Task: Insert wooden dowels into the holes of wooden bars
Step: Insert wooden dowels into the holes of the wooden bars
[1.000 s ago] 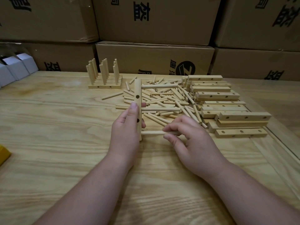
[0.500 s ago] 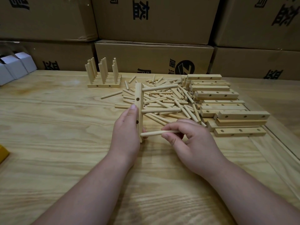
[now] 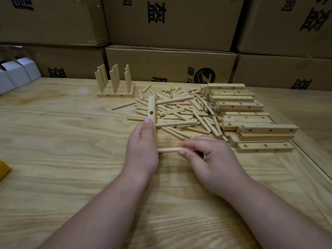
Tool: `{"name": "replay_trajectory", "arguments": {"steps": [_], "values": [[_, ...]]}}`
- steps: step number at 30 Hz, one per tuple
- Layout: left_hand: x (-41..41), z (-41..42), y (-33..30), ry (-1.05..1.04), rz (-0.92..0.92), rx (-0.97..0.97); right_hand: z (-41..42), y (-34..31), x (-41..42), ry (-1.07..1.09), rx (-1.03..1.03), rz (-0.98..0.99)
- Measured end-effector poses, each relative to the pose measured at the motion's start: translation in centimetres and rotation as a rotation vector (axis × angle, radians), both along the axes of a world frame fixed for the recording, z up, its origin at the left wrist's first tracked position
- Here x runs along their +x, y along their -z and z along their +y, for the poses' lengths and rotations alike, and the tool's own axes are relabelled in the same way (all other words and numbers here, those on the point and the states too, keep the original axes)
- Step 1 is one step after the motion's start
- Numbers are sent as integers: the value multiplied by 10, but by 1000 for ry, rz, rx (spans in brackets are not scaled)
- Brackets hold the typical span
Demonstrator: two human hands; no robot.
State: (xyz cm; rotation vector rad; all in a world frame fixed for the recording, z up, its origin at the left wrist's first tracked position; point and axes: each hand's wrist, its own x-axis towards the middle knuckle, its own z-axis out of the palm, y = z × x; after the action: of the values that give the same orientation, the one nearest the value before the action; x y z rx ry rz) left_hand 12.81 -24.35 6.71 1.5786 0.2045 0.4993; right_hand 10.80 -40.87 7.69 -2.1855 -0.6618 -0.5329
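My left hand [image 3: 142, 151] grips a wooden bar [image 3: 152, 112] that stands on edge, running away from me. Two dowels stick out of its right face: a far dowel [image 3: 174, 101] and a middle dowel [image 3: 177, 123]. My right hand [image 3: 209, 158] pinches a third dowel [image 3: 168, 150] whose left tip meets the bar's near end beside my left hand; whether that tip sits in a hole is hidden. A heap of loose dowels [image 3: 181, 112] lies just beyond. Stacked bars with holes [image 3: 251, 121] lie to the right.
A finished set of bars with upright dowels [image 3: 115, 85] stands at the back of the wooden table [image 3: 62, 150]. Cardboard boxes [image 3: 170, 67] wall off the far edge. White small boxes [image 3: 18, 72] sit far left, and a yellow object [image 3: 3, 170] lies at the left edge.
The bar has tipped up slightly in my left hand, and my right hand has pushed the near dowel leftward against the bar's near end.
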Motion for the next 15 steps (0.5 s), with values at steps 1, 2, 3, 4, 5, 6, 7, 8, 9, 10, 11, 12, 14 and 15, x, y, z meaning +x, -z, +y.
{"name": "replay_trajectory", "arguments": {"steps": [1,2,3,4,5,6,7,8,9,10,11,12,14,15], "values": [[0,0,1,-5,1,10,0,-1,0,1,-2,-7],[0,-1,1,-10,0,22,0,-1,-1,2,-7,-13],[1,-1,2,-12,0,36,1,-2,-1,3,-11,-19],[1,-1,3,-11,0,53,1,-2,-1,3,-14,-25],[2,-1,3,-9,0,70,0,-3,-2,4,-17,-34],[2,-2,3,-9,-2,91,1,-4,-2,5,-24,-44],[2,-2,3,-11,-6,115,0,-5,-3,7,-34,-55],[3,-2,3,-15,-13,138,0,-5,-3,9,-48,-66],[3,-3,3,-19,-19,155,0,-6,-4,10,-61,-74],[3,-3,2,-21,-21,166,0,-7,-4,11,-71,-81],[2,-3,2,-21,-22,174,0,-7,-4,12,-76,-82],[2,-3,1,-21,-20,179,0,-6,-4,15,-76,-78],[2,-3,1,-24,-12,192,0,-5,-3,24,-67,-56],[3,-3,1,-26,-4,200,-1,-3,-2,28,-58,-38]]}}
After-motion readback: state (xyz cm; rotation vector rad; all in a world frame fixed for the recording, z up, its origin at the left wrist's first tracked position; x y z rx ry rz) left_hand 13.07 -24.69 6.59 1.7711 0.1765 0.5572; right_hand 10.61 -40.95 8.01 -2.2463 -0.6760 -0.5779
